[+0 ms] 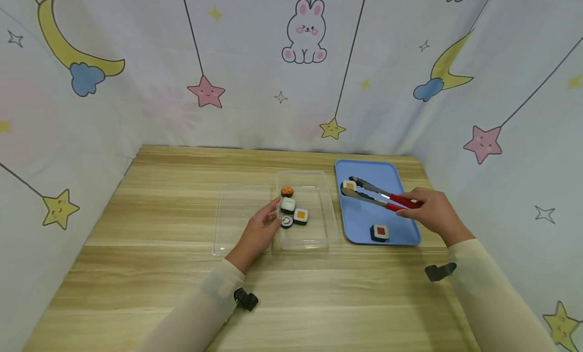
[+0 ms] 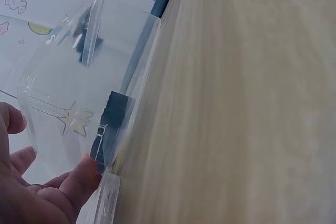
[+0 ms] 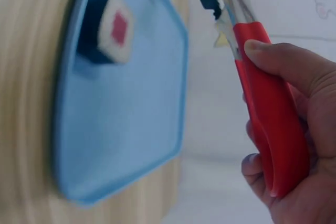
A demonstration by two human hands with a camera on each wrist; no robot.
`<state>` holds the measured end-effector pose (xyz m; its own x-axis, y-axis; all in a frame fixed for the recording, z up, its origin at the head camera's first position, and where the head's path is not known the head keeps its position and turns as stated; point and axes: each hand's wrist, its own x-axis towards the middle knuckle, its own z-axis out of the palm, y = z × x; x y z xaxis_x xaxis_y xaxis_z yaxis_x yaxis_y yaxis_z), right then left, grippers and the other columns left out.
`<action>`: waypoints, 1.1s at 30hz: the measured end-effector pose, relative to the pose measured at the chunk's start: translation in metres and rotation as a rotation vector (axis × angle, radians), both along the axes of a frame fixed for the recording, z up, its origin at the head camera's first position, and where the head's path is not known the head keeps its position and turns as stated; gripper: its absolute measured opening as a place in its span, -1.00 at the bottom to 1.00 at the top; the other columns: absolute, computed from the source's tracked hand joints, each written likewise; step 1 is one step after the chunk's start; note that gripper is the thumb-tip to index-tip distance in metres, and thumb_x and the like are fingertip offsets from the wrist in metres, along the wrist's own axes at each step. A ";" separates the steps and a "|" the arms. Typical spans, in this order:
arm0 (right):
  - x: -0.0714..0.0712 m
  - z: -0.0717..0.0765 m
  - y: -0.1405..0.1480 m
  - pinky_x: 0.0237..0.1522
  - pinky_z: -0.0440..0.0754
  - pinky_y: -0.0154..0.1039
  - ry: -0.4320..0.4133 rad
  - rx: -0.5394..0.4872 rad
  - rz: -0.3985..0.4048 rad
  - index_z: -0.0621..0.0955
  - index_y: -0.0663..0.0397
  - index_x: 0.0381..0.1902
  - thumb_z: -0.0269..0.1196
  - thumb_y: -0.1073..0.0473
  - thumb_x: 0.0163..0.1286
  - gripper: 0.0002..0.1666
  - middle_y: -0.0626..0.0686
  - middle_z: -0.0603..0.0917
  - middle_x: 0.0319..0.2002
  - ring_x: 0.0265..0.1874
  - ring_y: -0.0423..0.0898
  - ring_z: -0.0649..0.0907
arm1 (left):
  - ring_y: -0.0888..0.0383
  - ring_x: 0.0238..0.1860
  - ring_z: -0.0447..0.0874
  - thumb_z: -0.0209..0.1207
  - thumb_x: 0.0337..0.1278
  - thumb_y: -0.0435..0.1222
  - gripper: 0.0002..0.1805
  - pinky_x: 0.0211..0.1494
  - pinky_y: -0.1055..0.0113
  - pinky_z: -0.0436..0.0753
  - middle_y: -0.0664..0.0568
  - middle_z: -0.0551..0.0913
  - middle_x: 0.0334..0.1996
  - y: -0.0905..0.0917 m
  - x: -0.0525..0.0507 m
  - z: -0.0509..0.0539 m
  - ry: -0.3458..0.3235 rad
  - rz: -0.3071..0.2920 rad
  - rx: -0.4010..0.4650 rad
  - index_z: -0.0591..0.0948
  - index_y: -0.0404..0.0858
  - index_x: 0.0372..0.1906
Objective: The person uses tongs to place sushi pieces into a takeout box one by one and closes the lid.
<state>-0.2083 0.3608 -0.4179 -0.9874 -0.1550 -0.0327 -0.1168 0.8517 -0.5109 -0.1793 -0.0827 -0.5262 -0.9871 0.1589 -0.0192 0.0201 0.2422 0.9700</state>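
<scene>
My right hand (image 1: 425,213) grips a pair of tongs (image 3: 270,114) by the red handles. Between the tong tips is a toy sushi piece with an orange centre (image 1: 349,185), at the left side of the blue tray (image 1: 364,210); it appears raised off it. Another piece with a red centre (image 1: 379,233) sits near the tray's front edge. My left hand (image 1: 257,233) touches the left wall of a clear plastic box (image 1: 319,240), thumb and fingers against its outside. Several toy sushi pieces lie in the box's left part, among them a green-topped one (image 1: 288,205) and an orange-topped one (image 1: 287,191).
A clear lid (image 1: 227,220) lies on the wooden table (image 1: 150,240) left of the box, partly behind my left hand. The tray stands close to the box's right side. A patterned curtain (image 1: 255,124) hangs along the table's back edge.
</scene>
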 end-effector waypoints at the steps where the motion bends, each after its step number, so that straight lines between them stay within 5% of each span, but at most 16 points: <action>1: -0.003 0.003 -0.006 -0.27 0.68 -0.18 0.003 -0.005 0.008 0.73 0.12 0.20 0.55 0.03 0.25 -0.41 0.23 0.69 0.03 -0.14 0.14 0.63 | -0.12 0.40 0.48 0.13 0.49 -0.29 -0.35 0.41 -0.13 0.46 -0.04 0.36 0.53 0.000 0.000 0.000 -0.001 -0.001 0.003 0.34 0.07 0.59; 8: -0.026 0.012 -0.055 -0.27 0.66 -0.14 0.027 0.016 0.139 0.76 0.08 0.15 0.58 0.05 0.20 -0.44 0.14 0.73 -0.07 -0.16 0.05 0.62 | -0.11 0.40 0.48 0.14 0.50 -0.27 -0.37 0.40 -0.13 0.46 -0.03 0.38 0.52 -0.001 0.000 0.000 -0.011 0.000 0.016 0.35 0.07 0.59; 19: -0.050 0.017 -0.127 -0.29 0.62 -0.14 0.069 0.238 0.334 0.80 0.06 0.05 0.59 0.07 0.17 -0.52 -0.05 0.69 -0.27 -0.32 -0.07 0.61 | -0.15 0.39 0.48 0.14 0.48 -0.31 -0.35 0.39 -0.14 0.47 -0.06 0.37 0.52 0.001 0.002 0.003 -0.007 0.015 0.014 0.35 0.02 0.59; 33: -0.051 0.023 -0.139 -0.25 0.63 -0.11 0.042 0.280 0.305 0.79 0.05 0.08 0.59 0.08 0.15 -0.49 -0.06 0.65 -0.28 -0.30 -0.07 0.62 | -0.14 0.38 0.50 0.14 0.48 -0.29 -0.35 0.40 -0.13 0.47 -0.10 0.42 0.48 0.001 0.001 0.002 -0.008 0.020 0.003 0.35 0.05 0.59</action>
